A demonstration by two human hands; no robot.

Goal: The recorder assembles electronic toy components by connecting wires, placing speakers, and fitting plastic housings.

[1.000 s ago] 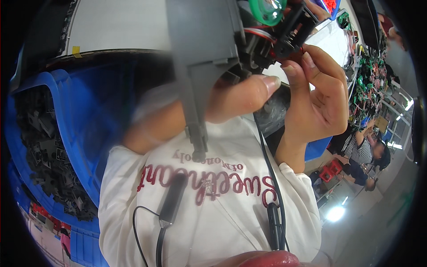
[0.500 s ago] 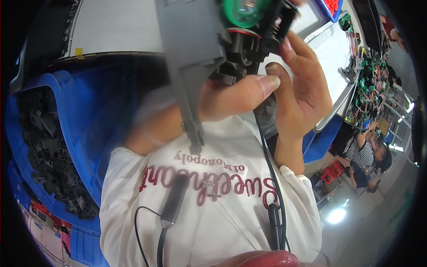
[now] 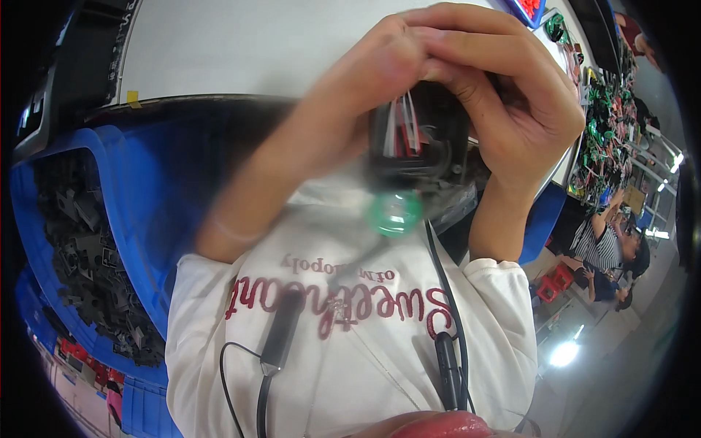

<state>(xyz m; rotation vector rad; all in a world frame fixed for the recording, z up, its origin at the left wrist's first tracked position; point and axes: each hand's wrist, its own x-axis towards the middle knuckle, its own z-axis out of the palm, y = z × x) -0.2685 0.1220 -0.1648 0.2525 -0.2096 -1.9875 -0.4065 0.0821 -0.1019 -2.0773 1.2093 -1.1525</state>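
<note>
In front of my chest hangs a black plastic housing (image 3: pixel 456 142) with red and white wires (image 3: pixel 403 131) showing in its opening. A glossy green round part (image 3: pixel 395 213) sits at its lower end, over my shirt. My right hand (image 3: pixel 522 95) is closed on the housing's upper right, fingers curled over the top. My left hand (image 3: pixel 376 69), smeared by motion, meets it at the top edge with its fingers pinched together. The fingertips of both hands touch there and cover that part of the housing.
A blue bin (image 3: pixel 109 157) full of dark grey plastic pieces stands at my left. Ahead lies a white worktop (image 3: pixel 241 47). A blue tray (image 3: pixel 539 16) of red parts and a heap of green parts with wires (image 3: pixel 602 139) are to the right. People sit farther off.
The assembly has come down and turned, so its wired opening shows and the green part points downward. The long grey plastic piece is no longer plainly visible. Both hands have moved together at the top.
</note>
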